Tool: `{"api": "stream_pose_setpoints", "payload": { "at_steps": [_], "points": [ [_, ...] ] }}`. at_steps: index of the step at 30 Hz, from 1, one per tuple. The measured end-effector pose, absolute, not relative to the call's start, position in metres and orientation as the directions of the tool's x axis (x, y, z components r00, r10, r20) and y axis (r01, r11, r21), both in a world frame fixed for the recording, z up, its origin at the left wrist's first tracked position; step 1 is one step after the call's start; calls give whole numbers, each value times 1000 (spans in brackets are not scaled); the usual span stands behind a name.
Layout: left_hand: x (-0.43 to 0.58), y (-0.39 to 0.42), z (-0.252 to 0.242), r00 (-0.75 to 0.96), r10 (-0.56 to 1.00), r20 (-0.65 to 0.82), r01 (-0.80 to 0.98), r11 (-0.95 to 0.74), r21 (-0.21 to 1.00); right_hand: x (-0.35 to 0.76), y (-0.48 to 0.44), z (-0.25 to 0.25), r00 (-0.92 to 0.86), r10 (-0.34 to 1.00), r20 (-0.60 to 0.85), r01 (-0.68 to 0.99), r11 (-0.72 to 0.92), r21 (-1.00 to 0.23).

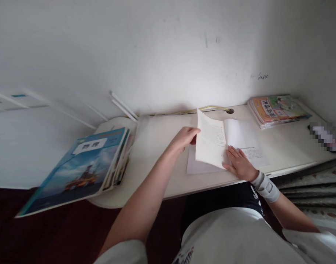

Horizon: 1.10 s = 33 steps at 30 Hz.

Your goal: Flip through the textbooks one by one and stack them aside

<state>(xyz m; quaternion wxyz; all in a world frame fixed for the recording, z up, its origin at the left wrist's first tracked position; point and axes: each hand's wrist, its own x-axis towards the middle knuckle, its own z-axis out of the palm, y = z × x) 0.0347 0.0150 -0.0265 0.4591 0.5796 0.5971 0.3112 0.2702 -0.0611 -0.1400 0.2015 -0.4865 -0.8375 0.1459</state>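
Note:
An open booklet [211, 141] with printed text lies on the white desk in front of me. Its left page is lifted and tilted up, and my left hand [185, 137] pinches that page by its outer edge. Flat near the fold, close to the lower edge, rests my right hand [240, 163], fingers stretched out and partly covering the right page [246, 141]. A grey wrist band [266, 186] wraps my right wrist. Under the raised page a paler sheet [203, 168] shows on the desk.
The white desk [162, 146] runs along the wall. A stack of books with a blue cover [85, 165] stands at the left end, magazines [280, 108] at the back right. A blurred phone-like object [325, 137] lies far right. A cable [214, 107] enters a hole at the back.

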Motion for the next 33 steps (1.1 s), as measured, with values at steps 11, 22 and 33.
{"api": "stream_pose_setpoints", "payload": {
  "at_steps": [11, 22, 33],
  "points": [
    [142, 24, -42, 524, 835, 168, 592, -499, 633, 362, -27, -98, -109, 968, -228, -166, -244, -955],
    [80, 9, -85, 149, 946, 289, 789, -290, 542, 397, -9, -134, 12, 983, 181, 733, 114, -670],
    [91, 18, -84, 202, 966, -161, -299, 218, 929, 363, -22, -149, -148, 930, 335, 977, 190, -95]
  ]
}}
